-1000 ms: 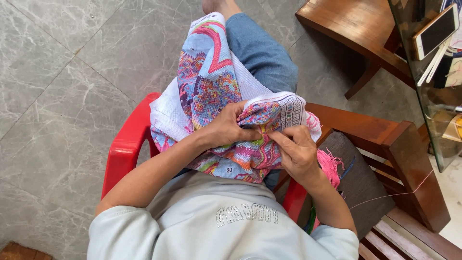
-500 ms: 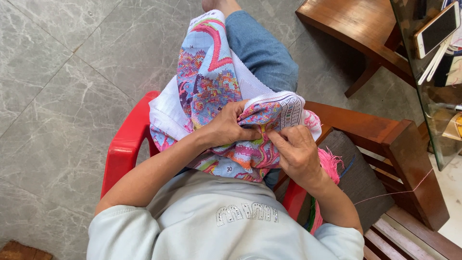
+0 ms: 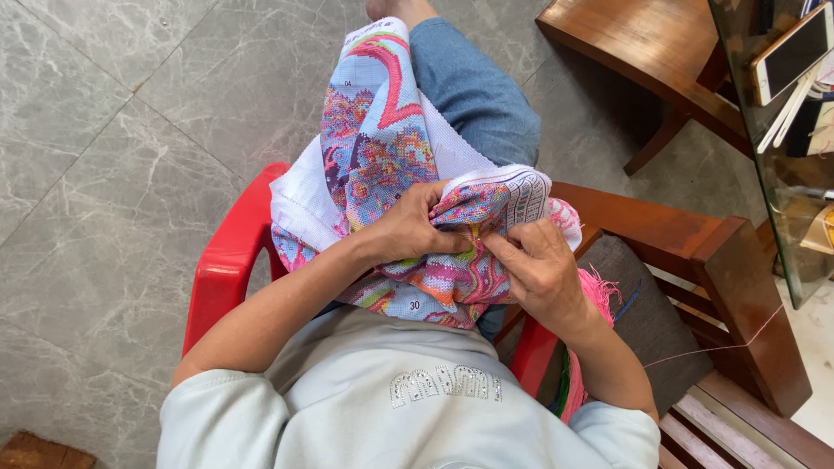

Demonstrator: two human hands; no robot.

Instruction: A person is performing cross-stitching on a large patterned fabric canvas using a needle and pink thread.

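Observation:
A large cross-stitch cloth (image 3: 382, 148), white with pink, blue and orange patterns, lies over my lap and knee. My left hand (image 3: 408, 227) grips a bunched fold of the cloth near its middle. My right hand (image 3: 539, 271) pinches at the same fold from the right, fingertips touching the fabric next to the left hand's thumb. Whether a needle sits between the fingers is too small to tell. A thin pink thread (image 3: 721, 347) runs off to the right from behind my right arm.
I sit in a red plastic chair (image 3: 228, 260) on a grey marble floor (image 3: 113, 148). A wooden bench (image 3: 704, 260) with a dark cushion and pink thread skeins (image 3: 599, 291) is at the right. A glass table (image 3: 782, 95) with a phone stands far right.
Both hands stay on the fold of the cloth. My right hand's fingers have shifted slightly closer to the left thumb.

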